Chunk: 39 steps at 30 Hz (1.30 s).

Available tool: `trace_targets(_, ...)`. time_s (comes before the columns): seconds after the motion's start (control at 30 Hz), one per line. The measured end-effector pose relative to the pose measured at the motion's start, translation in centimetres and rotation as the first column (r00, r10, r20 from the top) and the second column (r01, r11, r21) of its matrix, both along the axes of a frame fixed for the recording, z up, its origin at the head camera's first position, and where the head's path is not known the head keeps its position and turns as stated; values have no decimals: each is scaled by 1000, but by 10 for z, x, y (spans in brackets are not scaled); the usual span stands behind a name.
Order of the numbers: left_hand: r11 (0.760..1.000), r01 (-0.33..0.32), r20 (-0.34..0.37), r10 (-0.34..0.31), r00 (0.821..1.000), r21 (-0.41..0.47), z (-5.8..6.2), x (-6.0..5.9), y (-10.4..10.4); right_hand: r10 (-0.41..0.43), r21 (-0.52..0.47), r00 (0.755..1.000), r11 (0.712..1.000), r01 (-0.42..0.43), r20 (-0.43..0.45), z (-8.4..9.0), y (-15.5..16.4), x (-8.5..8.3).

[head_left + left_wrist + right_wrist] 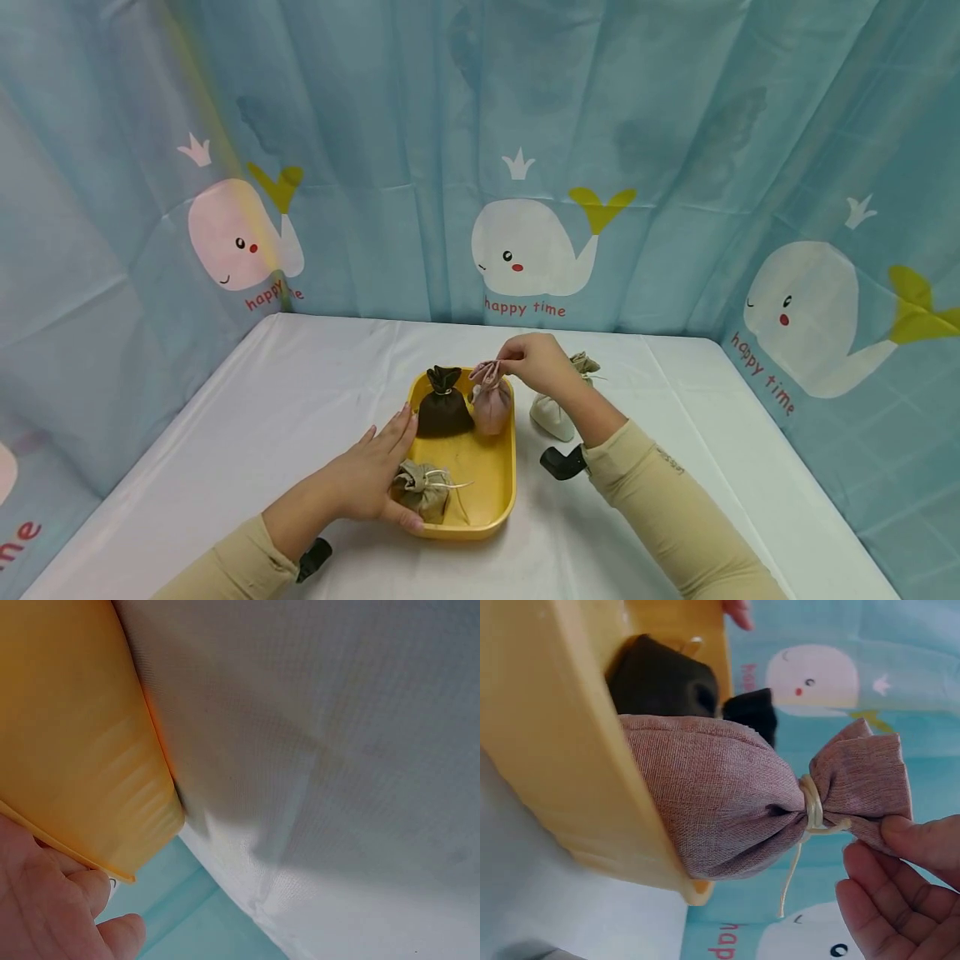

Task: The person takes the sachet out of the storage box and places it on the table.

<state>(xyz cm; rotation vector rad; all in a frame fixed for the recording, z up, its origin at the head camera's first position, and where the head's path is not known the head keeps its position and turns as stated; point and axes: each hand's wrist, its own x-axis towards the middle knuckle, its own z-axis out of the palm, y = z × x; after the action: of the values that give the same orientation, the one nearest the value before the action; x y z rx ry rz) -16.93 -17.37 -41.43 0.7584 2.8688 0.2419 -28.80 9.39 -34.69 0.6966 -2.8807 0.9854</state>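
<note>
My right hand (538, 364) pinches the gathered top of a pink cloth drawstring pouch (712, 787), tied with a cream cord. The pouch is inside the far right part of a yellow plastic tub (483, 479). Next to it in the tub stands a dark brown pouch (444, 414). At the near left end lies an olive-green pouch (426, 493) with a pale string. With fingers straight, my left hand (371, 475) rests along the tub's left rim, thumb at the near edge. In the left wrist view, its fingers (90, 889) touch the yellow rim.
Right of the tub, partly behind my right forearm, a whitish pouch (553, 418) and a greenish pouch top (583, 363) show on the white tablecloth (330, 375). A blue curtain (390, 167) with whale prints hangs behind the table.
</note>
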Motion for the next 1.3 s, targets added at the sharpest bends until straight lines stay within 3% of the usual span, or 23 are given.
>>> trace_targets(0.33, 1000, -1, -4, 1, 1000, 0, 3, 1, 0, -71, -148, 997, 986, 76, 36, 21, 15, 9)
trace_targets(0.73, 1000, 1, -4, -1, 1000, -3, 4, 1, 0, -146, -242, 989, 960, 145, 10, 43, 46, 20)
trace_targets(1.3, 1000, -18, -5, 18, 1000, -8, -2, -1, 0, -260, -229, 962, 945, 236, -81, 36, 111, 27)
